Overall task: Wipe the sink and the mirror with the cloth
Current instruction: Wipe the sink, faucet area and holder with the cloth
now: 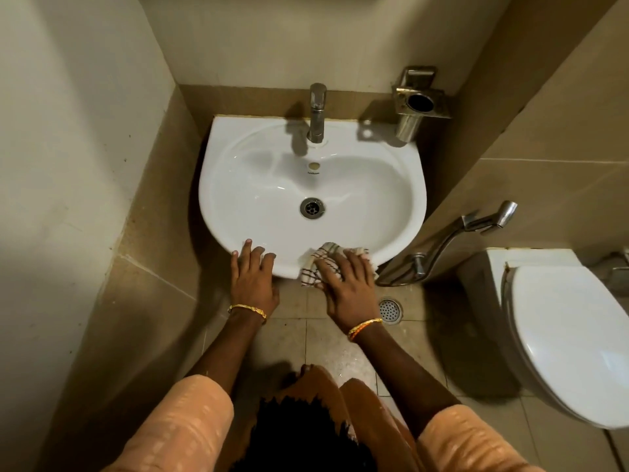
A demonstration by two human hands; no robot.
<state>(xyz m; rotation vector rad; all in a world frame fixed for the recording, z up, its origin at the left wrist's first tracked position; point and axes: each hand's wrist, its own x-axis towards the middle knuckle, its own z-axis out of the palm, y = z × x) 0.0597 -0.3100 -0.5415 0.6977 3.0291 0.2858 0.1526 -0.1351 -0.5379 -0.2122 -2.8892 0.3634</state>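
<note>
At the near rim of the white sink [238, 158], about six o'clock on the basin, both hands are down. The right hand [345, 284] lies on the checked cloth [325, 258], fingers curled over it and pressing it against the rim, the cloth bunched and draped over the edge. The left hand [252, 277] rests just beside it toward seven o'clock, fingers straight and spread on the rim, gripping nothing. Gold bangles ring both wrists. The drain [312, 208] sits at the bowl's centre, the tap [317, 112] at twelve o'clock. A steel holder [417, 103] hangs on the wall at one o'clock. A spray hose [476, 226] and a toilet [571, 335] stand off toward three to four o'clock, a floor drain [389, 310] near the right wrist.
</note>
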